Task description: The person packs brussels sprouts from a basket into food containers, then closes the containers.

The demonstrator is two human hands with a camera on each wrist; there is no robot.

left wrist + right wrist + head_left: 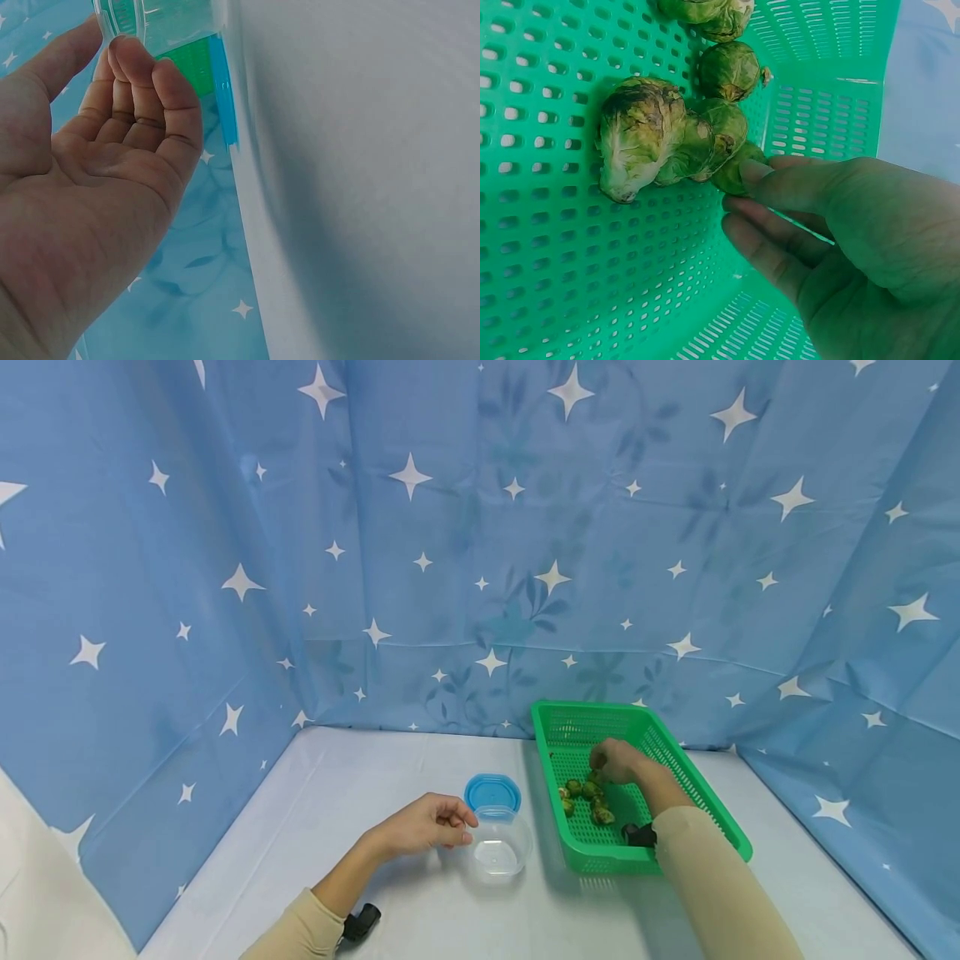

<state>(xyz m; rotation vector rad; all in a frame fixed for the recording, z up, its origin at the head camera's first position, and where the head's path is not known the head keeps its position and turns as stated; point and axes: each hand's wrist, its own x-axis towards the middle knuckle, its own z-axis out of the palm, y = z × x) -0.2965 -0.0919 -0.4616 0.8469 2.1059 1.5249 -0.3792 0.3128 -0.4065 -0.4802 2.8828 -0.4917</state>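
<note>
Inside the green plastic basket (697, 793), my right hand (617, 762) pinches a Brussels sprout (733, 177) between thumb and fingers. More Brussels sprouts (641, 135), some with browned leaves, lie beside it on the basket's floor. My left hand (420, 827) is at the left rim of a clear plastic container (497, 858) that stands on the table. Its fingers (176, 105) are loosely curled, with the tips at the rim; any firm grip on it does not show. No sprouts are visible in the container.
A round blue lid (491, 792) lies just behind the container, close to the basket's left side. The white table (315, 793) is bounded at the back and sides by a blue curtain (450, 527) with white stars. Black wrist devices (362, 922) are on both arms.
</note>
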